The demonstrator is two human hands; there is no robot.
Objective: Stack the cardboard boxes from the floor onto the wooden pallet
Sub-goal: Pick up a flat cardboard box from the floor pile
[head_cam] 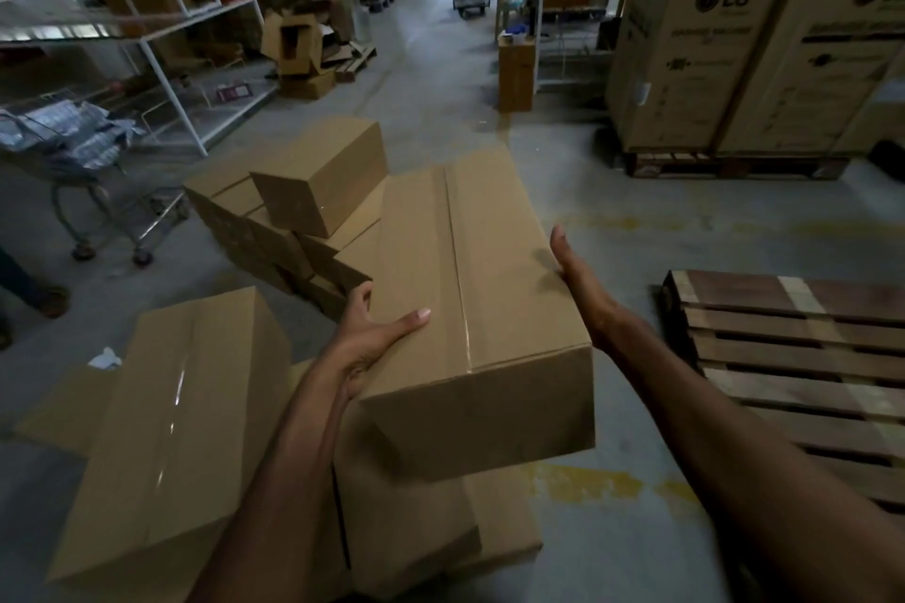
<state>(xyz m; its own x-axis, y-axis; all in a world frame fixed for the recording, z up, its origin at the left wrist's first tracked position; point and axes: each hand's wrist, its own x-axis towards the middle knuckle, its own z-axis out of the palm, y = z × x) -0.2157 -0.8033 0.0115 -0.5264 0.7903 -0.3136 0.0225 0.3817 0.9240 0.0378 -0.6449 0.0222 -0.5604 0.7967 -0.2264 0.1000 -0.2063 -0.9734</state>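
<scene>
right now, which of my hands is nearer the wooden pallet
Right. The right hand presses the side of the carried cardboard box that faces the wooden pallet; the left hand grips the box's opposite side, away from the pallet.

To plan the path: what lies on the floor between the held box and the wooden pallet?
Head view: only bare floor with yellow paint marks lies between the box and the pallet; the right arm crosses above it.

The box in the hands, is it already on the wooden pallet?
No, the left hand and the right hand hold the box in the air, left of the pallet.
</scene>
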